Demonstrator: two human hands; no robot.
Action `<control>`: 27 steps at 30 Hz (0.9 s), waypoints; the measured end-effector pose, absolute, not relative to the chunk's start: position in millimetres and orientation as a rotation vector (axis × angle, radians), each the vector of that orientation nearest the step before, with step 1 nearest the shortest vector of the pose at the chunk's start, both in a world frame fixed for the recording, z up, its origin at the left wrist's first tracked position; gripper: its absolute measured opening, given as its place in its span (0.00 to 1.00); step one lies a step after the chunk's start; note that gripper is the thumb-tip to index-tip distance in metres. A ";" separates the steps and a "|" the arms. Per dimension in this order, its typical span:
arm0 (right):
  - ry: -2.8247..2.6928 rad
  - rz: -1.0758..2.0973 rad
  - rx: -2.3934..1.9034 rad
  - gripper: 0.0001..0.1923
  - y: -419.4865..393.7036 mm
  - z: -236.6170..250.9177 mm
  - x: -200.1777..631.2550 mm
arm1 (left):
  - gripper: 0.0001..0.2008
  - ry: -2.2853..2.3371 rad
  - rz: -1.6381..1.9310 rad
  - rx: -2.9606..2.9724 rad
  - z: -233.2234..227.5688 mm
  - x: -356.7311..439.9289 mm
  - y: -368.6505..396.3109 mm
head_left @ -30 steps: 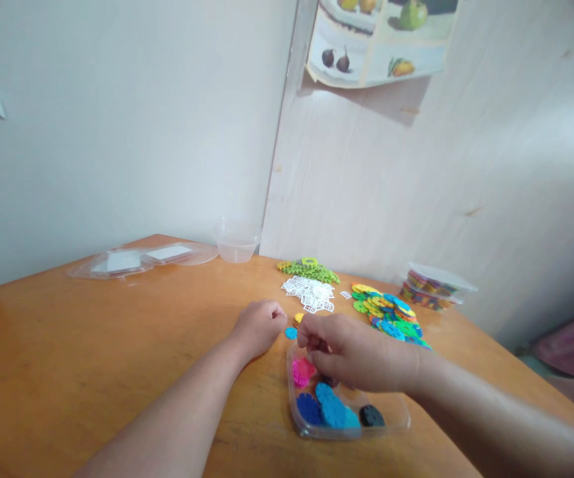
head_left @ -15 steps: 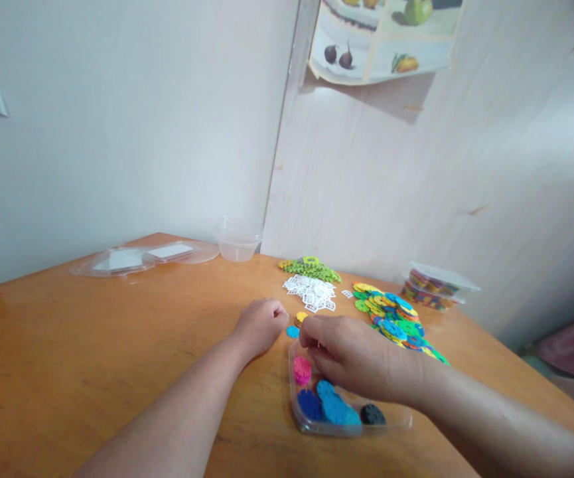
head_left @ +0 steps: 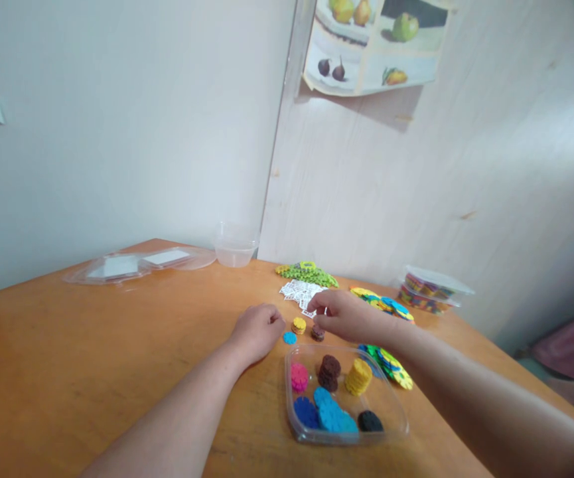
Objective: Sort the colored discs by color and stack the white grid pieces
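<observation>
My left hand (head_left: 259, 330) rests on the table, its fingers curled closed; whatever it may hold is hidden. Next to it lie a light-blue notched disc (head_left: 289, 338) and a small stack of yellow notched discs (head_left: 298, 325). My right hand (head_left: 341, 315) hovers over a short stack of brown discs (head_left: 318, 332), fingertips apart and nothing visible between them. Nearer to me, a clear plastic tray (head_left: 397, 419) holds pink discs (head_left: 299, 376), brown discs (head_left: 330, 372), yellow discs (head_left: 358, 376), dark-blue discs (head_left: 306, 412), light-blue discs (head_left: 330, 413) and black discs (head_left: 369, 421).
Behind my hands lie white lattice pieces (head_left: 297, 291) and a green pile (head_left: 311, 273). A mixed-colour disc pile (head_left: 391, 362) is partly behind my right arm. Lidded boxes (head_left: 430, 290) stand at right, a clear bowl (head_left: 235, 245) and clear lids (head_left: 112, 268) along the wall.
My right hand has moved from above the tray to the brown stack beyond it, uncovering the tray's brown and yellow stacks. My left hand stays in about the same place.
</observation>
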State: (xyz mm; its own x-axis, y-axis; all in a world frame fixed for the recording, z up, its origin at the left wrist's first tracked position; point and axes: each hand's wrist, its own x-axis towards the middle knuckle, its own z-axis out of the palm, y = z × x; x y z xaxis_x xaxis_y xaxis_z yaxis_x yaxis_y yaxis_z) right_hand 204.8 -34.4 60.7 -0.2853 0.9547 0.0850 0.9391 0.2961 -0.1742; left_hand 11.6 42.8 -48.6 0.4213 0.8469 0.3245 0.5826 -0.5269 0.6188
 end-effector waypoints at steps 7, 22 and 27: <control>-2.538 0.084 -1.856 0.21 -14.0 47.8 195.9 | 0.09 1.209 0.850 2.236 -49.3 10.8 42.6; -2.462 0.162 -1.880 0.15 -2.8 47.6 194.5 | 0.10 1.179 0.879 2.246 -49.2 11.2 43.0; -2.376 0.187 -1.770 0.13 -35.0 65.8 204.9 | 0.09 1.181 0.846 2.236 -47.5 10.8 42.8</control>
